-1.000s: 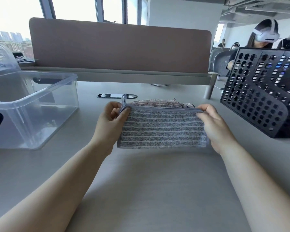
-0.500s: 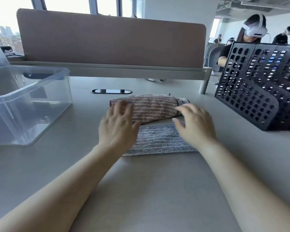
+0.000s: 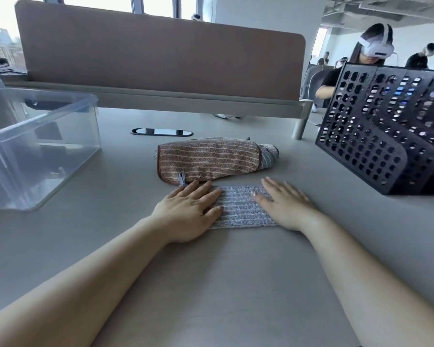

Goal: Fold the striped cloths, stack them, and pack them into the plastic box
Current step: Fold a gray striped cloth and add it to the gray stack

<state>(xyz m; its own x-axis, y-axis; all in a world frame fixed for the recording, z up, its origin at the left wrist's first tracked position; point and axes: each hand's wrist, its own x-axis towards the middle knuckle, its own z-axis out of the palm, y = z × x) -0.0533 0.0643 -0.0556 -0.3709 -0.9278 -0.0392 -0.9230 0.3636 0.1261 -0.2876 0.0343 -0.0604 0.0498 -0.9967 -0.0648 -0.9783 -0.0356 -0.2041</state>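
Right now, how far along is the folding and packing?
Done: the grey striped cloth lies folded. In hand: the left hand and right hand press it flat. Left: the brown striped cloth behind looks rumpled, nothing is stacked, and the plastic box holds no cloth.

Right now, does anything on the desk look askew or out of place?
Only the brown striped cloth looks untidy: it lies lumpy, with another cloth poking out its right end. The grey cloth lies flat.

No readable text, label or number anywhere, perhaps owing to the soft, wide-angle view.
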